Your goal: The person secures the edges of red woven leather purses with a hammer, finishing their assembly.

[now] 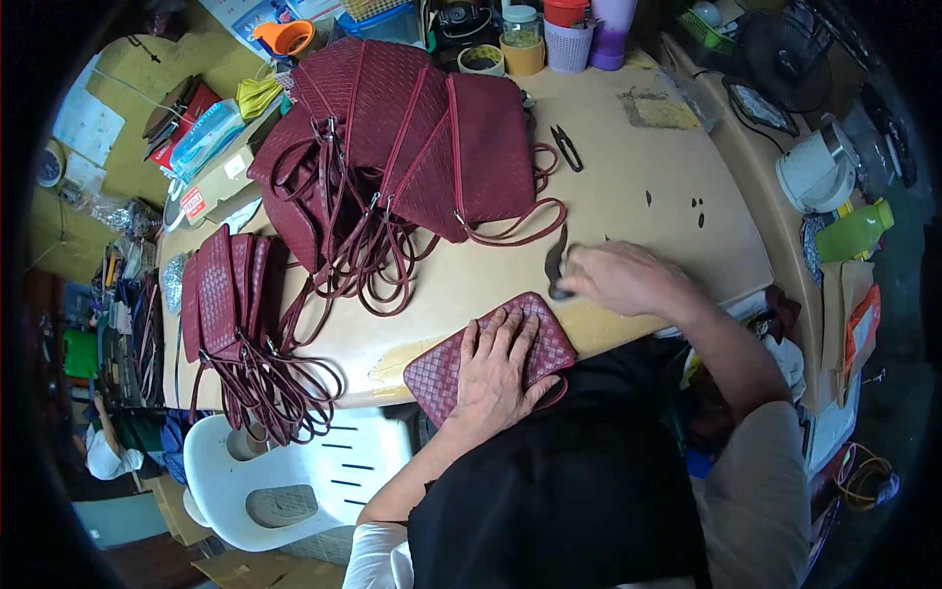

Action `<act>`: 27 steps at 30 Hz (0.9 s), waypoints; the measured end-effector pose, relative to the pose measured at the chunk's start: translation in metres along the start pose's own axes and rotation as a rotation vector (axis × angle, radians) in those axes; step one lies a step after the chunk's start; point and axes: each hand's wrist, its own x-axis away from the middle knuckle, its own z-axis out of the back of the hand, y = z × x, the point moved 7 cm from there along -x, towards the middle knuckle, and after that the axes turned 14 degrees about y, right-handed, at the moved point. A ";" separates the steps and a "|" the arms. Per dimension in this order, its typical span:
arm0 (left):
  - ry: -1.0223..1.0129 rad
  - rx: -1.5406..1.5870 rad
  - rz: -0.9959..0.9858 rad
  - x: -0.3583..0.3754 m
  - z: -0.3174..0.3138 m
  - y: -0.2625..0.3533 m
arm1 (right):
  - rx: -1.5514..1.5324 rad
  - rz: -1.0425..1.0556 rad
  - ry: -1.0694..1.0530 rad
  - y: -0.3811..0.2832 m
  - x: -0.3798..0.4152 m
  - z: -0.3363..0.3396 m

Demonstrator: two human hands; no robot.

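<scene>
My left hand (pixel 494 373) lies with fingers spread on a dark red woven purse (pixel 437 376) at the table's front edge. To its right, my right hand (pixel 618 278) is over the table with its fingers curled at a dark curved tool (pixel 556 257); motion blur hides whether they grip it. A pile of larger dark red woven bags (pixel 496 147) with thin cords lies behind the purse. At the left, a stack of smaller dark red purses (pixel 218 285) has its straps hanging over the edge. Small black snips (pixel 566 148) lie on the table beyond my right hand.
Jars, tape rolls (pixel 481 61) and cups (pixel 567 47) line the table's back. A white chair (pixel 211 471) stands at the lower left. On the right are a white appliance (pixel 816 167) and a green bottle (pixel 856 232). Another person (pixel 106 454) is at the far left.
</scene>
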 end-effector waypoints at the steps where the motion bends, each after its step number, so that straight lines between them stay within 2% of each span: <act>1: -0.001 -0.008 -0.001 -0.001 -0.001 0.000 | -0.101 0.002 0.154 -0.006 0.000 0.013; 3: -0.006 -0.011 0.000 0.000 -0.002 0.000 | -0.285 -0.030 0.442 -0.003 0.001 0.015; 4: 0.002 -0.006 0.004 0.000 -0.002 0.000 | -0.283 -0.031 0.440 0.000 0.002 0.003; 7: 0.015 -0.010 -0.001 0.000 0.000 0.000 | -0.050 0.050 0.168 0.000 0.003 -0.014; 10: 0.017 -0.016 -0.014 -0.001 -0.001 0.001 | -0.191 0.065 0.201 -0.012 0.006 0.007; 11: 0.021 -0.014 -0.008 0.000 -0.002 0.000 | -0.276 -0.013 0.289 -0.015 0.008 0.015; 14: 0.023 -0.006 0.014 0.001 -0.004 -0.001 | -0.205 -0.056 0.296 0.003 0.005 -0.036; 15: 0.026 -0.009 0.014 0.001 -0.004 -0.001 | -0.153 -0.018 0.213 0.008 0.003 -0.034; 16: 0.040 -0.008 0.009 0.000 -0.005 -0.001 | -0.149 -0.013 0.216 0.004 0.004 -0.018; 18: 0.043 -0.007 -0.005 0.001 -0.004 -0.002 | -0.309 -0.034 0.172 -0.007 0.010 0.000; 19: 0.050 0.010 0.016 0.001 -0.003 -0.003 | -0.442 -0.046 0.346 -0.004 0.010 0.002; 22: 0.058 0.023 0.049 0.005 -0.006 -0.003 | -0.324 -0.034 0.304 0.005 0.006 -0.041; 24: 0.075 0.009 0.041 0.002 -0.007 -0.005 | -0.283 0.052 0.308 0.005 0.007 -0.016; 26: 0.091 0.031 0.030 0.004 -0.007 -0.006 | -0.340 -0.071 0.143 -0.009 0.011 0.003; 27: 0.088 0.034 0.028 0.003 -0.008 -0.005 | -0.366 -0.030 0.439 -0.008 0.011 0.006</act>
